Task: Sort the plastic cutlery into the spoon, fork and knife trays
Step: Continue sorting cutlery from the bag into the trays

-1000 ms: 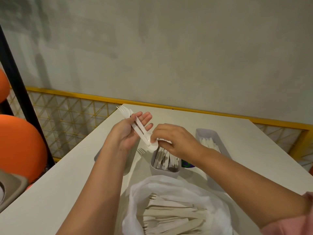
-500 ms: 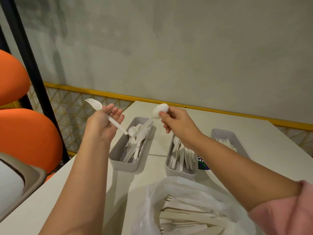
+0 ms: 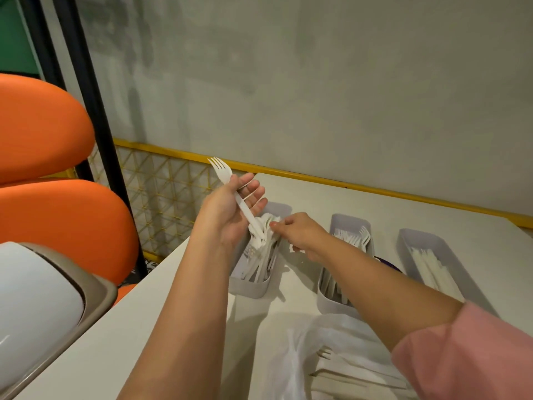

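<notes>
Fork point(image 3: 223, 173) is gripped in the left hand point(image 3: 225, 215), tines up, thumb clamped over the handle, other fingers fanned loosely, just above the spoon tray point(image 3: 251, 288). Right hand point(image 3: 300, 233) is stretched to the spoons point(image 3: 266, 249) there, fingertips bunched; whether one's pinched can't be told tbh.

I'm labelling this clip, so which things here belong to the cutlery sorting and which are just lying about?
Job: fork in the left hand; right hand at the spoon tray; fork tray; knife tray; plastic bag of unsorted cutlery.
Lying about: orange chairs; white-lidded bin; black post; yellow mesh railing.
</notes>
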`<state>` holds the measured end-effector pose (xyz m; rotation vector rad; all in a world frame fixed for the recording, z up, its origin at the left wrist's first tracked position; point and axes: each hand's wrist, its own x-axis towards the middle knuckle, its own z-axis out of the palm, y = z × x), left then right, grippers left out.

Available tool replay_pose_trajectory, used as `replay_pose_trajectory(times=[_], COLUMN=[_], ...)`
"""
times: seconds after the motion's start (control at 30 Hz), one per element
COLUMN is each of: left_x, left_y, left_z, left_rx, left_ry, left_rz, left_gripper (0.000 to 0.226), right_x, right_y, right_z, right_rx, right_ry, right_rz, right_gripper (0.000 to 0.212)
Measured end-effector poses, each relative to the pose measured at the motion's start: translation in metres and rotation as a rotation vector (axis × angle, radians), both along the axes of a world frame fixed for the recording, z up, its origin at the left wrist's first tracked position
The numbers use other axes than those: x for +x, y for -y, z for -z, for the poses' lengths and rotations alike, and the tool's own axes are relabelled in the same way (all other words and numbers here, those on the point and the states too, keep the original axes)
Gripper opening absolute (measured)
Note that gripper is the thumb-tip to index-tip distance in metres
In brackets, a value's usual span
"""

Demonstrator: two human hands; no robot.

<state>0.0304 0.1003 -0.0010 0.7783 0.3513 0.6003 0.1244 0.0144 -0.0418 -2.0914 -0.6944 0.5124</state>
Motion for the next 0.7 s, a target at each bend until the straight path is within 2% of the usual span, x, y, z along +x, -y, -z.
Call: replay_pose_trajectory(times=[0.2,0.43,0.63,0.7], left_x=[0.001,0.002,0.006,0.009], left_y=[0.002,0.001,0.003,0.006], left_z=[0.000,0.005,0.013,0.015], left_rx=[0.046,0.080,0.224,0.256], left_ry=[-0.002,-0.004,-0.083,-0.093], left_rz=[0.023,0.044,0.050,0.054], left_gripper=[0.036,0.037,0.037,0.037], right_x=[0.004,0.007,-0.007,-0.016], right_y=[0.000,0.004,0.023,0.031], right_z=[0.006,0.004,-0.017,-0.025], right_rx=[-0.077,-0.064,0.028,0.091], right_ry=[0.040,0.208,0.157,0.105], right_rz=[-0.007,0.031,-0.094,-0.127], right_gripper=[0.018,0.021,0.014,0.019])
